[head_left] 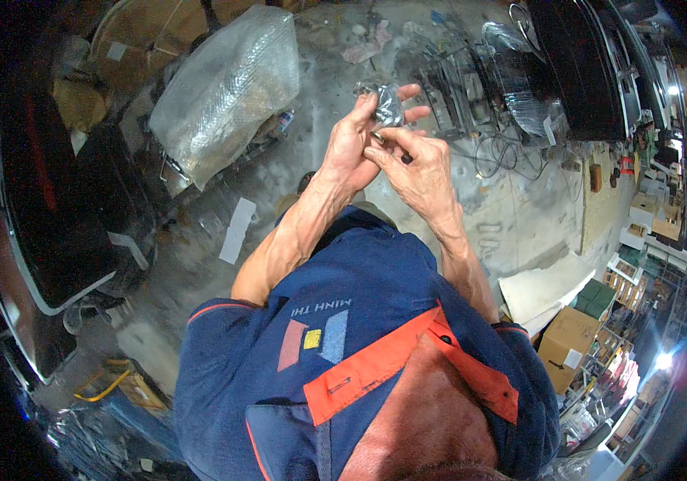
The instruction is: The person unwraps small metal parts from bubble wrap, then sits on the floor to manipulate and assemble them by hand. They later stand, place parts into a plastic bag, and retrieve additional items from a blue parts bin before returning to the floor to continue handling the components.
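A small clear plastic bag [389,106] with dark contents lies in my left hand [348,151], held between its thumb and fingers in front of my chest. Two of the left fingers stretch out past the bag on the right. Close below it, my right hand [426,167] is pinched, its fingertips at the left palm. Between right thumb and index finger shows a small dark piece with a brassy glint [378,137]. Another small black piece [407,159] sits under the curled right fingers. Exactly what these pieces are is too small to tell.
A large bubble-wrapped item [227,92] stands ahead on the left. Glossy black panels [50,208] are at far left, with more black panels [572,68] at upper right. A white paper strip [237,231], loose cables [512,156] and a cardboard box [565,345] lie around.
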Motion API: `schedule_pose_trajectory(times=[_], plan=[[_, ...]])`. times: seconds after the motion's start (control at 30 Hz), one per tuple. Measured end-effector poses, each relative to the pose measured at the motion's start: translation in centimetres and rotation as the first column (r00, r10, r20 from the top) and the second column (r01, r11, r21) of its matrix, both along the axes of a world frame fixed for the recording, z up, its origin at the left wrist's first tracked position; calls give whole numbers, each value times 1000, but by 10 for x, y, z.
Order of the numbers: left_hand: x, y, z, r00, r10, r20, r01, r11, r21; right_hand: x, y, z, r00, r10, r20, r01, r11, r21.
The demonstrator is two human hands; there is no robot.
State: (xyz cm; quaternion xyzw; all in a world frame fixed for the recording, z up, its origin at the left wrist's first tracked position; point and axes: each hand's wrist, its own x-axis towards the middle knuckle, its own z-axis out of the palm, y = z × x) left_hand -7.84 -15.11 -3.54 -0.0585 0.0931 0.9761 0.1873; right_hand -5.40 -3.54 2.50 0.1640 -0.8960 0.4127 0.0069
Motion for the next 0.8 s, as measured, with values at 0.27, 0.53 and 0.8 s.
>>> schedule_pose_trajectory(times=[0.27, 0.53, 0.8], plan=[[1, 2, 2, 999, 45, -26, -41, 990, 132, 8, 29, -20, 904, 296, 309, 112, 533, -839], [-1, 5, -13, 998, 20, 62, -34, 972, 232, 14, 37, -41, 724, 515, 459, 542, -13, -841], [-1, 5, -13, 988, 147, 39, -149, 988, 33, 20, 10, -17, 927, -146, 345, 299, 844, -445]])
